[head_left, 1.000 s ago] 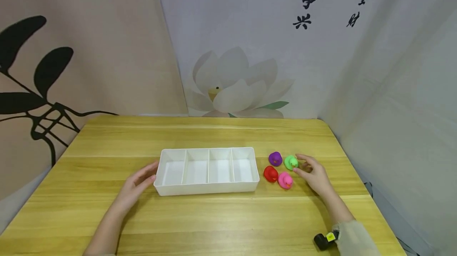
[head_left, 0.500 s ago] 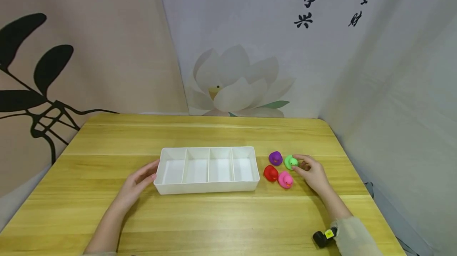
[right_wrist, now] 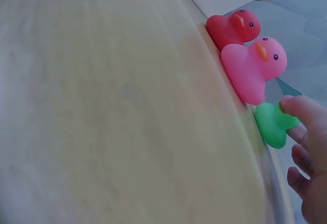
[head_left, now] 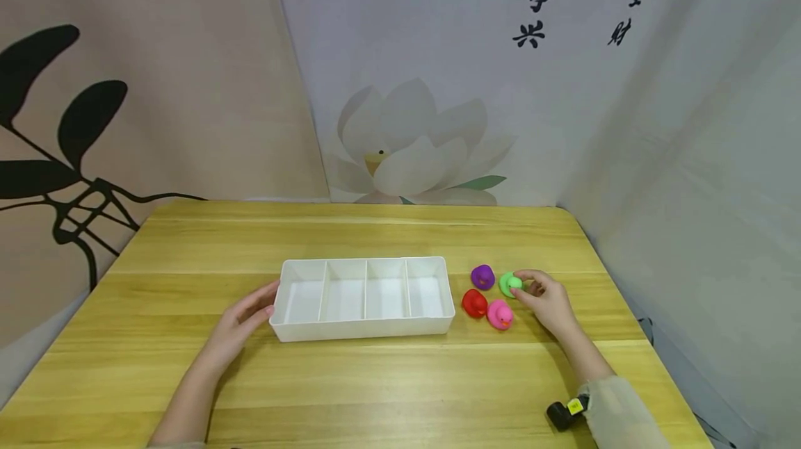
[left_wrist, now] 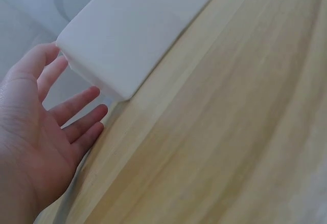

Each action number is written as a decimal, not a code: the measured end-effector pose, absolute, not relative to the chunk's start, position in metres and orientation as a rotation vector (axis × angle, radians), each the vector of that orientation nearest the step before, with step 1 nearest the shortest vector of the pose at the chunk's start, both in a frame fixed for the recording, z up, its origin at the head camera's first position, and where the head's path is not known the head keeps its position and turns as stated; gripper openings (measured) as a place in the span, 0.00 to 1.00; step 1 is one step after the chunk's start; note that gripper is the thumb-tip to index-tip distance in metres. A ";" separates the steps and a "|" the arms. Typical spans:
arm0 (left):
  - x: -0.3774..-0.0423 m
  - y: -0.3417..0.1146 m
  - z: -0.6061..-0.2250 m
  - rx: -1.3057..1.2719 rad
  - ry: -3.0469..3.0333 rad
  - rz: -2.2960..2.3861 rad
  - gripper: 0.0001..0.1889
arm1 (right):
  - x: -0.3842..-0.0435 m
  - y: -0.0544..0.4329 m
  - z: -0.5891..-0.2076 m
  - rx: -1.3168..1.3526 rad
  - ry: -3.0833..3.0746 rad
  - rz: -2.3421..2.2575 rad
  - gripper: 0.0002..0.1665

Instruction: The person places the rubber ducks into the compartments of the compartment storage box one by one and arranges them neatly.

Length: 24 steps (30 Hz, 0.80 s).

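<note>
A white tray [head_left: 363, 329] with several compartments lies on the wooden table. My left hand [head_left: 234, 324] is at its left end, fingers extended; in the left wrist view the thumb and forefinger touch the tray's corner [left_wrist: 110, 45]. Right of the tray sits a small group of rubber ducks. My right hand [head_left: 551, 303] pinches the green rubber duck [head_left: 510, 283] by the head between thumb and forefinger, the other fingers loosely bent. Beside it are the pink duck [head_left: 500, 315], the red duck [head_left: 474, 304] and the purple duck [head_left: 482, 276].
The wooden table [head_left: 388, 393] ends at a cloth backdrop [head_left: 438, 53] printed with a lotus and characters. Another curtain [head_left: 701, 157] stands along the right side. A small black device [head_left: 563, 414] is at the right wrist, close to the sleeve [head_left: 619, 414].
The right thumb and forefinger have closed in on the green duck's head from its right side. The left hand, tray and other ducks stay where they were.
</note>
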<state>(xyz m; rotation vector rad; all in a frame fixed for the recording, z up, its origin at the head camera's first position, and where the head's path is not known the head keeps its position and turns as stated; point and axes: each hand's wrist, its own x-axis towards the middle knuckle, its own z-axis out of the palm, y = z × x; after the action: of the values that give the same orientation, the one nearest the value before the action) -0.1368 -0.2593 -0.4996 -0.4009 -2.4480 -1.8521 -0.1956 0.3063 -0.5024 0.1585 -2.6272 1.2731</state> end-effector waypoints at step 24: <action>-0.137 -0.261 -0.500 -0.401 -2.446 -1.868 0.24 | -0.184 0.290 -0.459 0.175 -2.573 1.270 0.16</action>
<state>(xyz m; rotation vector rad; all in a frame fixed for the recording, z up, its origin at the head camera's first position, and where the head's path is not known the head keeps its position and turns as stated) -0.1367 -0.2608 -0.4998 -0.4007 -2.4462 -1.8685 -0.1844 0.2903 -0.4587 0.1753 -2.5729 1.2705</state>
